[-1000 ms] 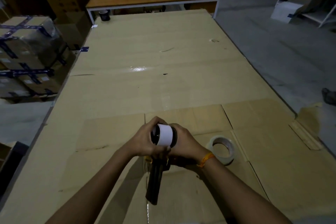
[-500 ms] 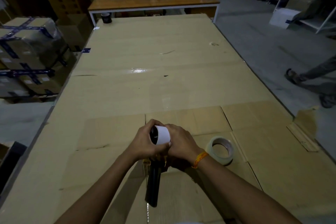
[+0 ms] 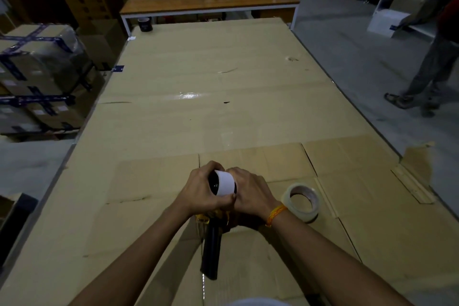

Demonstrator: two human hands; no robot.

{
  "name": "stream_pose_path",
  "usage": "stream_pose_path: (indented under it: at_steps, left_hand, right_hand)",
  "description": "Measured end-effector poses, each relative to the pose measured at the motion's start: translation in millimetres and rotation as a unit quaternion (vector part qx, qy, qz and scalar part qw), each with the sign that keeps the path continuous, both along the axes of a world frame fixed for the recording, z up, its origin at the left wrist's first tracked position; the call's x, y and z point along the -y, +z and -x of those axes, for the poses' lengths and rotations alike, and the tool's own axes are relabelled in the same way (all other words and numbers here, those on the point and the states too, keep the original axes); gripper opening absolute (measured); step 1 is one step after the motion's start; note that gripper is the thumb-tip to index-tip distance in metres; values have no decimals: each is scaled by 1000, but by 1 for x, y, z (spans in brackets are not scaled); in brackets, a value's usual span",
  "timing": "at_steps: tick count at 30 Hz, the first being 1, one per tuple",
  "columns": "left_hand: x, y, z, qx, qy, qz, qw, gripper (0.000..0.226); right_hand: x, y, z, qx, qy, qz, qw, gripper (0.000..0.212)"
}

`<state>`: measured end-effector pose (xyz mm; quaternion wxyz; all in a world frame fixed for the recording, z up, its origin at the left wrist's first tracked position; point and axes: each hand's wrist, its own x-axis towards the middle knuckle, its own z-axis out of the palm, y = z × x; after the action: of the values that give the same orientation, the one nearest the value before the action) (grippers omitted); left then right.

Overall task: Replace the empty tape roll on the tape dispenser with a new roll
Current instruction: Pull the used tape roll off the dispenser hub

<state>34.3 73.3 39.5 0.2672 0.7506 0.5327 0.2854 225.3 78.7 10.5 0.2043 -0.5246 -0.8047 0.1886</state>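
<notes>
Both of my hands close around the head of a black tape dispenser (image 3: 211, 248) whose handle points toward me over the cardboard-covered table (image 3: 198, 112). My left hand (image 3: 201, 191) grips the left side of the dispenser's wheel. My right hand (image 3: 250, 194) holds the right side, against the white empty roll core (image 3: 224, 182) that sits on the wheel. A new clear tape roll (image 3: 301, 202) lies flat on the table just right of my right wrist, untouched.
A dark tape roll (image 3: 145, 24) stands at the table's far left corner. Wrapped cartons (image 3: 37, 77) are stacked left of the table. A person's legs (image 3: 427, 74) are on the floor to the right. A wooden bench (image 3: 208, 4) stands beyond the table.
My hands have closed tighter over the white core, and it shows less than before. A person has walked into view on the right.
</notes>
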Motion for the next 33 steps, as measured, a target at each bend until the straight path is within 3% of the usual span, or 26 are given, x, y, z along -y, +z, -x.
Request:
stream_pose_path:
  at_steps: [6,12,24,29,33]
  left_hand:
    - [-4,9,5,-19,13,27,999,63]
    - [8,4,-2,-18,43,-23,999,60]
    - [13,2,-2,-41,66,-16,997,62]
    - [12,30,28,-1,127,-48,991,59]
    - [7,43,35,24,146,-1,989,56]
  right_hand:
    - [-4,-8,-1,17,-1,-42,999,59]
    - [-5,-15,6,-30,-20,-29,999,47]
    - [-10,-32,8,-50,10,-3,999,58]
    - [-16,-55,-27,-102,-95,49,989,69]
    - [-24,-50,-21,-84,-27,68,994,73]
